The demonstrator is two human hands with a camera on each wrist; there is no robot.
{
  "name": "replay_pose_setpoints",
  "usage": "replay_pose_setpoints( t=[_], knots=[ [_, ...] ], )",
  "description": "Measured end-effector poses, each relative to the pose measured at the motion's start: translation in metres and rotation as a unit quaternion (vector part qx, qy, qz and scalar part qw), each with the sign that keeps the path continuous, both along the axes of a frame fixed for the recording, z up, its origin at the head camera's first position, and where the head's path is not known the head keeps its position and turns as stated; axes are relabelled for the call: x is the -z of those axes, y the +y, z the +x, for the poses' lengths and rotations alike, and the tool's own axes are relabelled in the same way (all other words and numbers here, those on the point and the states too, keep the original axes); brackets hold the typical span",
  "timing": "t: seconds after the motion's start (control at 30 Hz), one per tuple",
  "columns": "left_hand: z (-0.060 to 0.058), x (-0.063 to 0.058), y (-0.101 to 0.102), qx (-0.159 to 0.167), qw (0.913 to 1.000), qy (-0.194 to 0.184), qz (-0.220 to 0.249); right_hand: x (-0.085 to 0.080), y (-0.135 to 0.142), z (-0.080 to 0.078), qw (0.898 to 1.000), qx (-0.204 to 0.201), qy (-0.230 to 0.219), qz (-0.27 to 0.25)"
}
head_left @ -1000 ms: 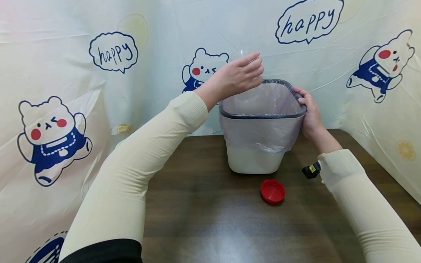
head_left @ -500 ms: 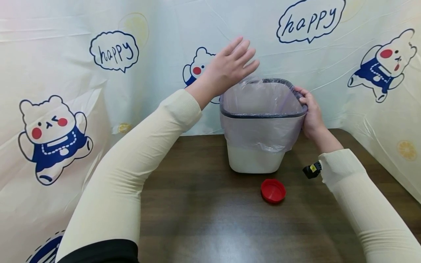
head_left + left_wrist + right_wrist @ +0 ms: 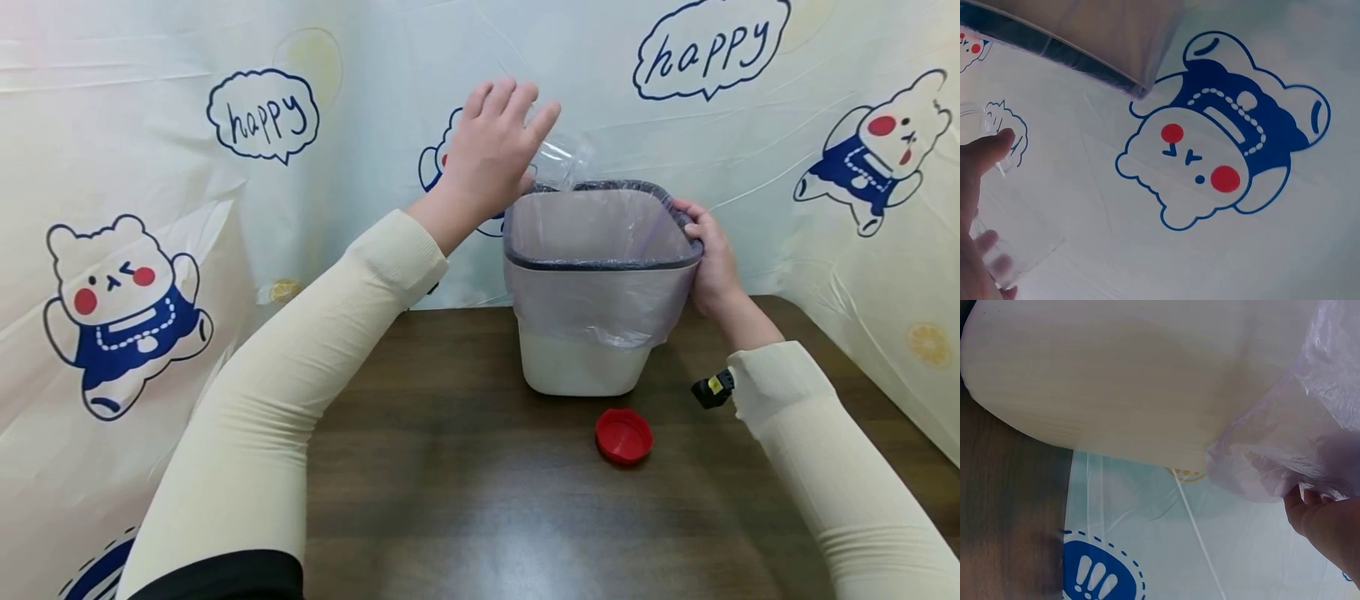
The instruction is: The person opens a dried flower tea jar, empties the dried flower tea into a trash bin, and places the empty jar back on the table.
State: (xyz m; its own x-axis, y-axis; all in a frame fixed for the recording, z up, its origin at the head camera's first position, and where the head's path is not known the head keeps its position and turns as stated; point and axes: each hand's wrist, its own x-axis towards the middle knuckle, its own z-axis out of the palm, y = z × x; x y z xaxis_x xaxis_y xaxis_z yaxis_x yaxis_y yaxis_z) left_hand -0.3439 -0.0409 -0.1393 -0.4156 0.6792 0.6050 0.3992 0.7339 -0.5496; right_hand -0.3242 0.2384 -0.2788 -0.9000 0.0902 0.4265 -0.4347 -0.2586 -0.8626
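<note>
A clear plastic jar is tilted over the back left rim of the bin, held in my left hand. In the left wrist view the thumb lies on one side of the see-through jar and fingertips show through its wall. The cream bin stands upright on the table, lined with a thin translucent bag folded over its dark rim. My right hand grips the bin's right rim; the right wrist view has its fingers against the loose bag. In front lies a red screw lid.
The brown wooden table ends at a printed cloth backdrop with bears and speech bubbles, hanging behind and at both sides. A small black camera sits at the right wrist, close above the tabletop.
My left hand has drawn left from over the bin opening and turned, its back now toward the head camera and the jar out to its right. The right hand keeps its grip on the rim.
</note>
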Motion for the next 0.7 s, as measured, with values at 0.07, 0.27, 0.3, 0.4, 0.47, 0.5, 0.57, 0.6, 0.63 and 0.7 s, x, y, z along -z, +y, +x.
replay_pose_setpoints(
  t=[0.07,0.27,0.3,0.4,0.47,0.5,0.57,0.6,0.63,0.7],
  knots=[
    [0.002,-0.001,-0.001,-0.015,0.9987,-0.034,0.034,0.0,0.0,0.0,1.0,-0.002,-0.001,0.002],
    [0.008,-0.003,-0.005,-0.046,0.9846,-0.123,0.115,0.001,0.001,-0.001,1.0,-0.003,0.002,-0.003],
    [0.009,-0.003,-0.007,-0.051,0.9806,-0.14,0.127,0.001,0.001,-0.001,1.0,-0.002,0.002,-0.002],
    [0.011,-0.003,-0.01,-0.058,0.9679,-0.18,0.166,0.001,0.001,-0.001,1.0,0.0,0.002,0.0],
    [0.012,-0.003,-0.013,-0.059,0.9586,-0.202,0.192,0.001,0.0,0.0,1.0,0.002,0.001,0.002],
    [0.013,-0.003,-0.014,-0.058,0.9535,-0.212,0.206,0.001,0.0,0.0,1.0,0.002,0.001,0.002],
    [0.015,-0.003,-0.017,-0.054,0.9412,-0.237,0.235,0.001,0.0,0.0,1.0,0.003,0.0,0.003],
    [0.016,-0.003,-0.018,-0.051,0.9334,-0.252,0.251,0.001,0.0,0.0,1.0,0.003,-0.001,0.003],
    [0.017,-0.003,-0.019,-0.05,0.9242,-0.269,0.266,0.001,0.0,0.0,1.0,0.004,-0.001,0.004],
    [0.019,-0.004,-0.023,-0.041,0.9025,-0.306,0.3,0.0,-0.001,0.0,1.0,0.004,-0.001,0.007]
  ],
)
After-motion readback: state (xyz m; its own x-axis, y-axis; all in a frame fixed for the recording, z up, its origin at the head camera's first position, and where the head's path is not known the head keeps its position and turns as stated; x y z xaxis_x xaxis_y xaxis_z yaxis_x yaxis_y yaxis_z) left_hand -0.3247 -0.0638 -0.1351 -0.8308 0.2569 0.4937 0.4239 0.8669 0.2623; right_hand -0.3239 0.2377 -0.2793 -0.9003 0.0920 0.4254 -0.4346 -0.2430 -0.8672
